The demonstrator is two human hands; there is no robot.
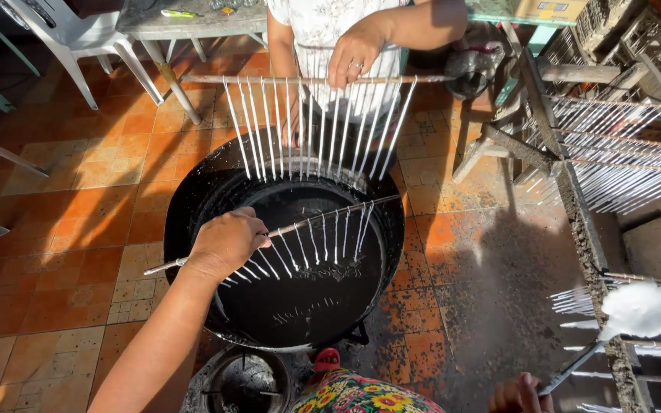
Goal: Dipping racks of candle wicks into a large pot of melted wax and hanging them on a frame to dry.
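My left hand (227,243) grips a thin stick (307,223) hung with several short white wax-coated wicks, held aslant over a large black pan (185,206) of dark liquid. At the bottom right edge my right hand (518,395) is closed on a thin metal blade (571,369) that points up toward a white lump of wax (640,308). Across the pan another person's hand (353,53) holds a second stick (269,79) with several longer white tapers hanging above the pan's far rim.
A wooden drying rack (568,176) on the right carries several rows of white tapers (621,160). A small round burner (246,382) sits below the pan. White plastic chairs (78,34) and a table (193,19) stand at the back on the orange tiled floor.
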